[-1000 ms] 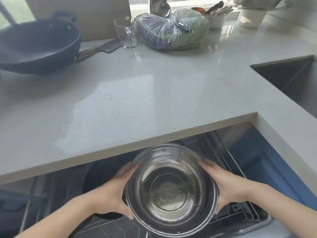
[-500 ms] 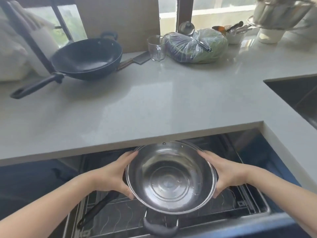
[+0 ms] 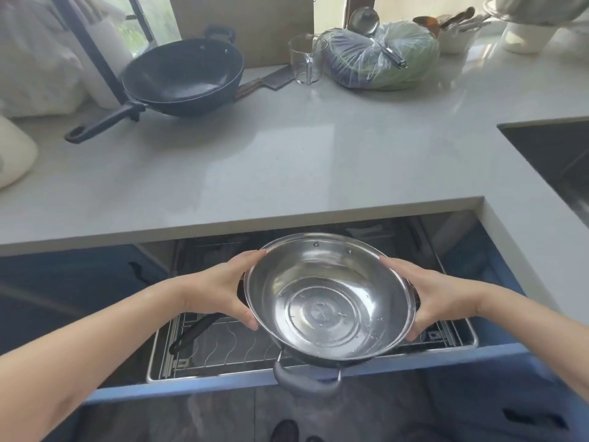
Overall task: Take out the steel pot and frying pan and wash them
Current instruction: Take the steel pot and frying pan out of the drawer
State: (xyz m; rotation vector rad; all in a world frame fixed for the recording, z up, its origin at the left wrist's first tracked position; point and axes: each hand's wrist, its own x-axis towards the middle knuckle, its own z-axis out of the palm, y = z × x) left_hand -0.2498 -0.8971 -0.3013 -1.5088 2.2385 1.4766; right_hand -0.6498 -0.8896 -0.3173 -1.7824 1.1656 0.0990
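Sink (image 3: 554, 161) cut off by the frame edge at 3 o'clock; black handle (image 3: 194, 333) in the drawer rack (image 3: 223, 362) partly hidden behind the left hand (image 3: 220, 290); utensils (image 3: 452, 19) at 1 o'clock blurred, not identified.

Grey counter (image 3: 287, 161): dark wok (image 3: 183, 78) back left, cleaver (image 3: 267, 82) beside it, glass jug (image 3: 307, 59), bagged greens (image 3: 382, 60) under a ladle (image 3: 376, 33); white pot (image 3: 529, 39) far right, sink (image 3: 554, 154) cut in.
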